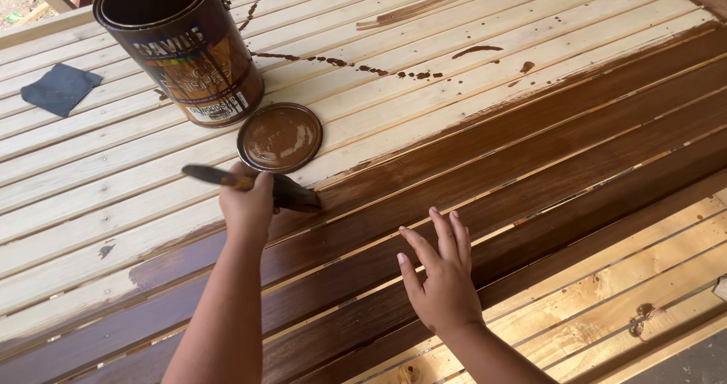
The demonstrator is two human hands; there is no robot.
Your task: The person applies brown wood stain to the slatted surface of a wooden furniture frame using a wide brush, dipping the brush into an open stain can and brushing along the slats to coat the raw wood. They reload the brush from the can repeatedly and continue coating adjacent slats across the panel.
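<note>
Left hand [247, 202] is wrapping tight around a paintbrush [254, 185], bristles pressing on the slatted wood panel [530, 88] right where dark stain is meeting bare pale slats. Sitting just above it are the stain-coated lid [279, 137] and open can [180, 43]. Right hand [441, 278] is lying flat, fingers spread, gripping nothing, on stained slats.

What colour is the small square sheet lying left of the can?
Dark blue-grey small square sheet, clearest in the head view.

Paintbrush [257, 187] — dark handle, bristles loaded with brown stain, lying nearly flat at centre-left of frame, tip on a slat [363, 176] at the stained/bare boundary — just below the round lid [279, 137].
</note>
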